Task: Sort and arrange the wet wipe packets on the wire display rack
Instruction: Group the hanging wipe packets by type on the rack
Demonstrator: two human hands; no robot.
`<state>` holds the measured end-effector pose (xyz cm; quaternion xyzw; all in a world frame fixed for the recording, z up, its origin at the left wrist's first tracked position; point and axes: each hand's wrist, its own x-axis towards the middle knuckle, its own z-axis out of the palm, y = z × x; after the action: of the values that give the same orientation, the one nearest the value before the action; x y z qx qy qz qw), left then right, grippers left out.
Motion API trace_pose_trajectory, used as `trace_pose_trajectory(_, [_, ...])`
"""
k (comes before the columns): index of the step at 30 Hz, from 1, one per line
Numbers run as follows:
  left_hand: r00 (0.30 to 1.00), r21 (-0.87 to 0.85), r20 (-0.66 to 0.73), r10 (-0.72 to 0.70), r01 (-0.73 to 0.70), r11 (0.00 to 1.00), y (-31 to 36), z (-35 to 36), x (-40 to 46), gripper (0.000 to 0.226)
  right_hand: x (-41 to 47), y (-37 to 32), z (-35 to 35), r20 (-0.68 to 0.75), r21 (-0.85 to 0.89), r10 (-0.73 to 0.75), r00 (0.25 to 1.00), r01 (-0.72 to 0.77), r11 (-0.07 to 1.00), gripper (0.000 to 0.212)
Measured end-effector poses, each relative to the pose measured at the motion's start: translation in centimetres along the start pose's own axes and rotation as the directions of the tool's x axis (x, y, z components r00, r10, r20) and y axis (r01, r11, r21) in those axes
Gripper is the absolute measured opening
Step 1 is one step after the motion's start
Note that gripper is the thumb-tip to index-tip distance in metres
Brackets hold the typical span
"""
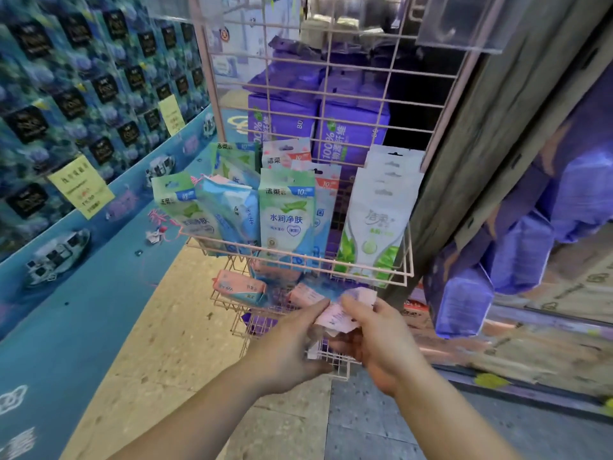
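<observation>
Fingers of the left hand (292,336) and right hand (371,333) are clamped together on a pink wet wipe packet (335,315) over the lower basket (331,363). Judged step: sorting pink stock. Next move calls for seating it upright among like packets. Upper basket (406,260) holds standing packets; terrazzo floor (185,327) below.

two hands (331,340), two yellow signs (81,185)

Upper basket (408,257) packed with upright packets (287,220), no gap I can see. Lower basket (335,363) open above, though my hands crowd it. Floor (185,327) left of rack clear.
</observation>
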<state>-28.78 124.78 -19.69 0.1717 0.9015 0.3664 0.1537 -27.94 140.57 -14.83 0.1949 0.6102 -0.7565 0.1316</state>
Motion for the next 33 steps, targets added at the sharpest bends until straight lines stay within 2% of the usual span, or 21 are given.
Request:
trace_pose_trajectory(2, [0.994, -0.252, -0.108, -0.006, -0.022, 0.967, 0.6, 0.0, -0.5, 0.05, -1.1, -1.8, 0.3, 0.089, 0.03, -0.014, 0.996, 0.011, 0.999, 0.024])
trace_pose_trajectory(3, [0.992, -0.403, -0.118, -0.036, -0.015, 0.915, 1.1, -0.4, -0.8, 0.038, -1.2, -2.4, 0.1, 0.084, 0.009, -0.092, 0.992, 0.092, 0.996, 0.029])
trace_pose_trajectory(5, [0.993, -0.633, -0.074, -0.087, 0.02, 0.774, 2.0, -1.9, -1.4, 0.032, -1.1, -3.6, -0.3, 0.005, -0.157, -0.331, 0.944, 0.328, 0.932, 0.029])
trace_pose_trajectory(7, [0.995, -0.723, -0.054, -0.089, 0.023, 0.691, 2.7, -3.5, -2.0, 0.033, -0.6, -4.2, -0.8, 0.023, -0.37, -0.462, 0.887, 0.437, 0.82, 0.016])
trace_pose_trajectory(8, [0.995, -0.741, -0.057, -0.085, 0.015, 0.671, 2.9, -4.2, -2.3, 0.033, -0.5, -4.3, -0.7, 0.085, -0.451, -0.444, 0.892, 0.432, 0.781, 0.011])
trace_pose_trajectory(10, [0.992, -0.753, -0.073, -0.101, 0.012, 0.658, 3.1, -5.5, -2.9, 0.032, -0.7, -4.2, 0.0, 0.24, -0.528, -0.31, 0.92, 0.392, 0.754, 0.013])
trace_pose_trajectory(12, [0.989, -0.775, -0.078, -0.128, 0.021, 0.632, 3.0, -6.4, -3.5, 0.034, -0.8, -4.0, 1.0, 0.308, -0.492, -0.222, 0.925, 0.355, 0.795, 0.014])
trace_pose_trajectory(14, [0.979, -0.785, -0.115, -0.17, 0.016, 0.62, 2.9, -7.3, -4.0, 0.034, -1.1, -4.0, 2.0, 0.325, -0.462, -0.25, 0.912, 0.383, 0.8, 0.015])
trace_pose_trajectory(16, [0.949, -0.734, -0.228, -0.217, -0.021, 0.678, 2.6, -8.3, -4.2, 0.029, -1.3, -4.2, 3.0, 0.354, -0.469, -0.293, 0.888, 0.44, 0.766, 0.016])
trace_pose_trajectory(19, [0.894, -0.725, -0.354, -0.276, -0.076, 0.684, 1.8, -10.1, -4.3, 0.024, -1.2, -5.9, 4.5, 0.287, -0.422, -0.349, 0.892, 0.445, 0.79, 0.019])
trace_pose_trajectory(21, [0.859, -0.733, -0.402, -0.316, -0.095, 0.673, 0.9, -11.3, -4.4, 0.021, 0.1, -7.2, 5.2, 0.161, -0.508, -0.476, 0.864, 0.487, 0.711, 0.038])
trace_pose_trajectory(24, [0.83, -0.737, -0.445, -0.335, -0.127, 0.664, -0.5, -13.0, -4.9, 0.02, 2.1, -9.0, 6.8, 0.116, -0.644, -0.539, 0.834, 0.477, 0.598, 0.051])
trace_pose_trajectory(29, [0.78, -0.72, -0.504, -0.372, -0.14, 0.68, -2.7, -15.3, -5.8, 0.021, 5.2, -8.9, 9.2, 0.067, -0.783, -0.518, 0.853, 0.367, 0.502, 0.04])
trace_pose_trajectory(33, [0.771, -0.722, -0.513, -0.377, -0.15, 0.675, -4.1, -17.1, -6.1, 0.022, 4.6, -9.0, 9.0, 0.072, -0.747, -0.577, 0.813, 0.428, 0.509, 0.032])
